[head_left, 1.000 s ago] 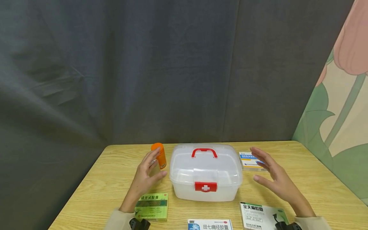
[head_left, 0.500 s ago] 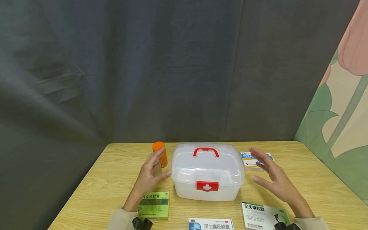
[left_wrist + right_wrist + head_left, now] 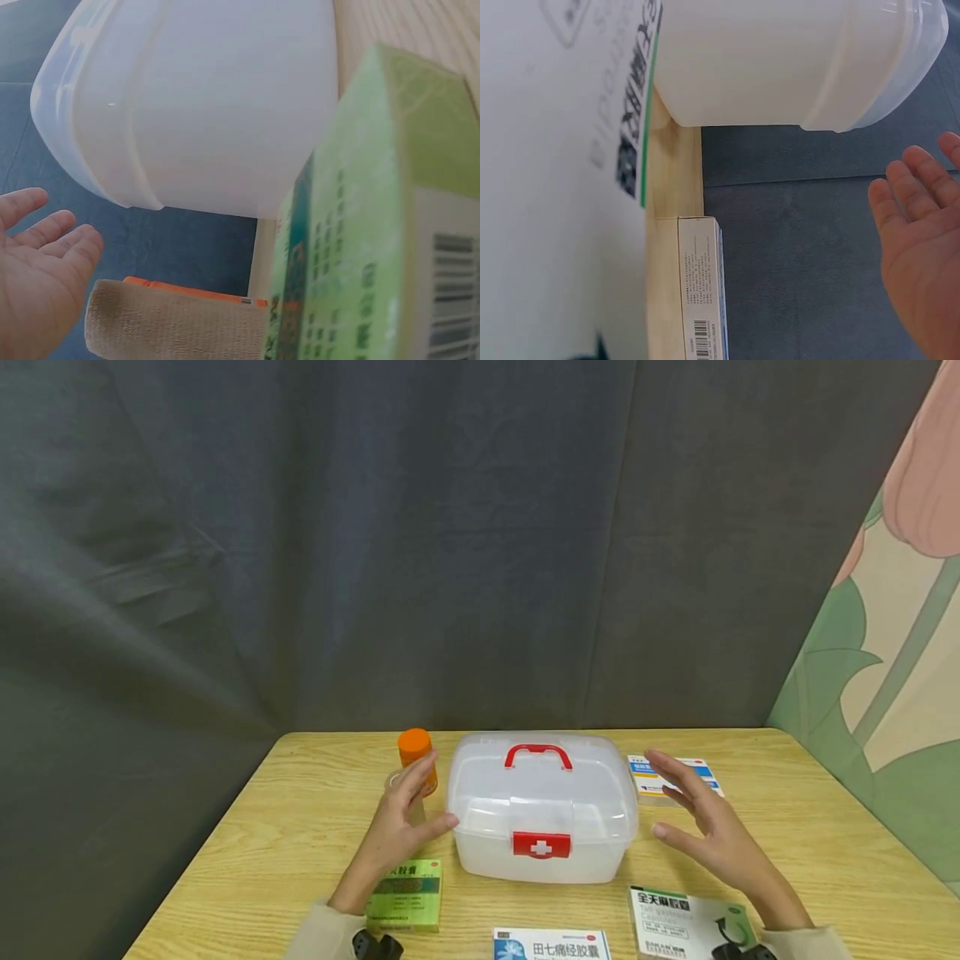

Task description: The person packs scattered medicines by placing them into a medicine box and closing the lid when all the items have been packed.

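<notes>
A clear plastic first-aid box (image 3: 480,860) with a red handle and a red cross latch stands closed in the middle of the table. My left hand (image 3: 393,831) hovers at its left side, fingers spread and relaxed, thumb tip overlapping the box's edge in the head view. On the other side, my right hand (image 3: 708,835) is held up with fingers loosely bent, a gap between it and the box. Both hands hold nothing; the wrist views show the left palm (image 3: 41,277) and right palm (image 3: 930,240) facing the box walls.
Behind my left hand are an orange bottle (image 3: 415,745) and a beige woven roll (image 3: 172,322). A green medicine box (image 3: 408,902) lies front left, a white-blue one (image 3: 555,947) front centre, a white-green one (image 3: 675,922) front right. Another blue-white box (image 3: 693,772) lies back right.
My left hand has moved right, nearer the first-aid box. The right hand has come slightly left toward it. The head view has shifted a little; the objects stay in place.
</notes>
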Demonstrator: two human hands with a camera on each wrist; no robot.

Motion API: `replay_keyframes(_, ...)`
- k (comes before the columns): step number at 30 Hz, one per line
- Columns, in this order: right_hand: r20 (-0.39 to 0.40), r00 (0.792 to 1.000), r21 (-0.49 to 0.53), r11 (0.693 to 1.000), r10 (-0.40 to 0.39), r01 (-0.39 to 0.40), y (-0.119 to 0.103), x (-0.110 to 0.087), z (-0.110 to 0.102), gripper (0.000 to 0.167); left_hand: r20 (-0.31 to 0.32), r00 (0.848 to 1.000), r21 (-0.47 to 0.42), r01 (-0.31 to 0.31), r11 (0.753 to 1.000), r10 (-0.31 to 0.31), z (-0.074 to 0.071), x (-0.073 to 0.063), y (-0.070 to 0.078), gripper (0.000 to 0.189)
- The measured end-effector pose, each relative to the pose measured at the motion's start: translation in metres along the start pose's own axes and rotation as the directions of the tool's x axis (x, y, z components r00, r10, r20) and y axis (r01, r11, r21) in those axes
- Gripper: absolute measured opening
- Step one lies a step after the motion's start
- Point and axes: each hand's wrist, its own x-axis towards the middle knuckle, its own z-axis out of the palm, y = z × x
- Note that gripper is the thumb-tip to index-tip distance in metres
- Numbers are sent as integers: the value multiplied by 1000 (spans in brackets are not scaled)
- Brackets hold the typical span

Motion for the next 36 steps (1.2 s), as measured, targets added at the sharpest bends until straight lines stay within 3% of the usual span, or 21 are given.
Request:
replay_keyframes(17,-5,1000,30,1000,3,-2,0,0,10,86,36,998,-41,47,998,-46,11,-3,-4,86)
replay_keyframes(28,-14,1000,82,996,24,-22,0,2,15,86,-20,996,-69,85,994,-87,17,2,1,82)
replay_keyframes(36,-19,998,91,994,57,-55,3,3,20,85,-11,996,-98,90,991,-92,20,2,1,81)
